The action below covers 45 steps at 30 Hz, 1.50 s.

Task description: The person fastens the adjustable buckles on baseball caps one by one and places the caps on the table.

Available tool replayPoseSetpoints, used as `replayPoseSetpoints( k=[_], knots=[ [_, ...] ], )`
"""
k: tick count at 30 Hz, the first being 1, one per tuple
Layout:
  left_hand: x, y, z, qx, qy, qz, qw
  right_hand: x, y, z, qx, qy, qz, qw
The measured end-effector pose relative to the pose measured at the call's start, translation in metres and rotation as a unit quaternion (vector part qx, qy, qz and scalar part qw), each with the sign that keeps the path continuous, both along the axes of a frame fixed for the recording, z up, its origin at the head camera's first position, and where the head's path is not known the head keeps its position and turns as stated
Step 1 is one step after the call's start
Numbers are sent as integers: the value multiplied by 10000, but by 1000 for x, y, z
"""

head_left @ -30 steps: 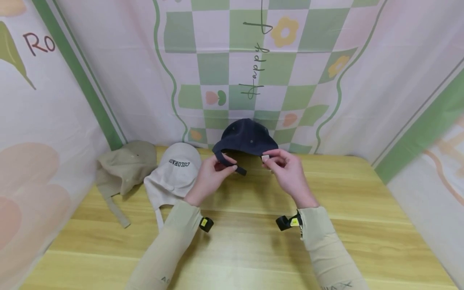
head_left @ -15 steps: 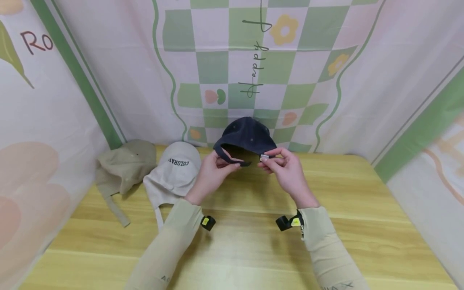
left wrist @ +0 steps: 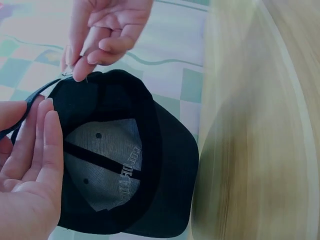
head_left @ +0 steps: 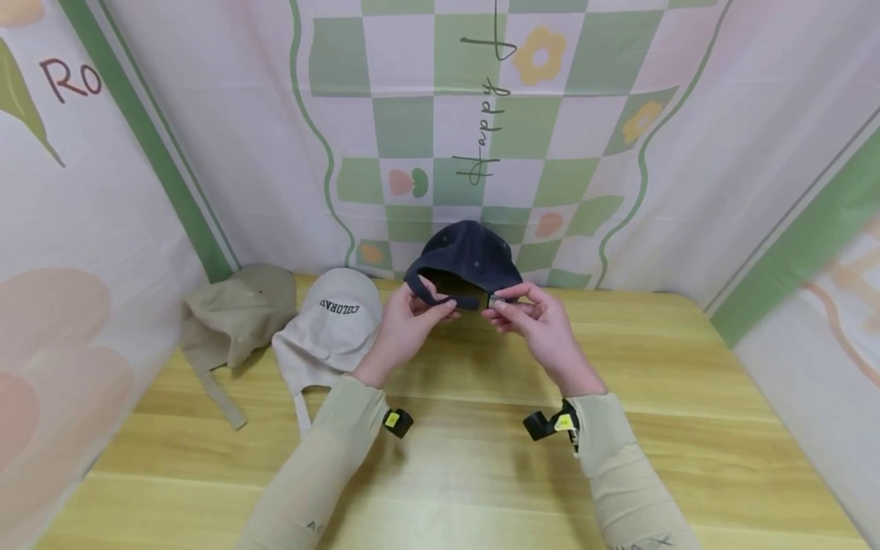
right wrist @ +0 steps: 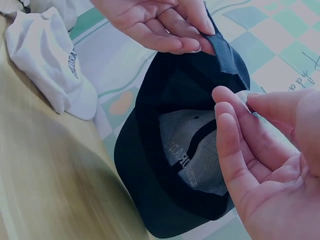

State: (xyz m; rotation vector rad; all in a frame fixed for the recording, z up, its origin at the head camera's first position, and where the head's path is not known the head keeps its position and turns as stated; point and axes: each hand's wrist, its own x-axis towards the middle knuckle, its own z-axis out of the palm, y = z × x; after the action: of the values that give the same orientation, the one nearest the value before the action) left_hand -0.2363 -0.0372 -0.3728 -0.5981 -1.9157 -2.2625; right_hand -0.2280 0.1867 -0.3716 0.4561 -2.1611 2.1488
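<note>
A dark navy baseball cap (head_left: 470, 256) stands at the back of the table, its rear opening facing me. My left hand (head_left: 406, 325) pinches the cap's loose strap (right wrist: 226, 56) between thumb and fingers. With thumb and forefinger, my right hand (head_left: 539, 317) grips the small metal buckle (head_left: 494, 301) on the opening's other side. The strap's free end points at the buckle in the head view, a small gap apart. Inside the cap (left wrist: 107, 160), grey lining and the back of stitched lettering show in the left wrist view.
Left of my hands lie a light cap with COLORAD lettering (head_left: 337, 309) and a khaki cap (head_left: 241, 313), each with a loose strap hanging down. A patterned cloth (head_left: 406, 130) rises behind the wooden table (head_left: 467, 473).
The strap end has swung up from drooping to nearly level and come closer to the buckle. My right hand has shifted slightly left with the buckle.
</note>
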Motion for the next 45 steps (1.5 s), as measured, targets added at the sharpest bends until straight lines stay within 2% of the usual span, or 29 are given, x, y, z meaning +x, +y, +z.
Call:
replayPoseSetpoints(
  k=[7, 13, 19, 25, 33, 45],
  knots=[
    [0, 0, 0, -126, 189, 200, 9995, 0, -3, -3, -236, -59, 286, 9993],
    [-2, 0, -3, -111, 312, 164, 9993, 1, -7, -3, -338, -77, 422, 9985],
    [-2, 0, -4, -44, 286, 122, 9995, 1, -10, -3, -337, -135, 492, 9981],
    [-2, 1, -4, -44, 220, 148, 9996, 2, -11, -3, -267, -151, 497, 9983],
    [-2, 3, -4, -331, 253, 391, 9984, 3, -14, -3, -228, -135, 487, 9985],
    [-1, 8, -4, 103, 90, 209, 9997, 4, -22, -7, -445, 117, 190, 9988]
  ],
)
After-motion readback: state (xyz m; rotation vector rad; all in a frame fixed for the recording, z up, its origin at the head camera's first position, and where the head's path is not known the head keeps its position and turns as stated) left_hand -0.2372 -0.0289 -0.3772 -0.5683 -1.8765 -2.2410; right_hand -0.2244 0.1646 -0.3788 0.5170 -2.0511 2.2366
